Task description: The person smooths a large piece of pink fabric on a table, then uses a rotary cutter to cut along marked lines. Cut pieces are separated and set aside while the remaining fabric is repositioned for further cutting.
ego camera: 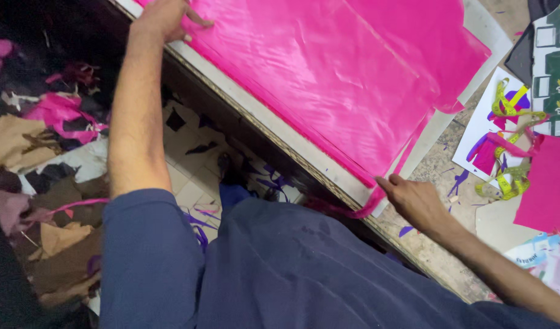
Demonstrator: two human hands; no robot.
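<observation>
Pinching grip: right hand nips the near corner of the pink sheets stacked on a white board on the counter; left hand presses flat, fingers spread, at the far end. Squaring the stack appears underway; steady, even tension seems needed.

From my feed the big sheet is hot glossy pink on a pale grey-white board, my shirt is plain navy, the tape measure is yellow, and the floor scraps look tan, purple and pink, though it's murky there.
</observation>
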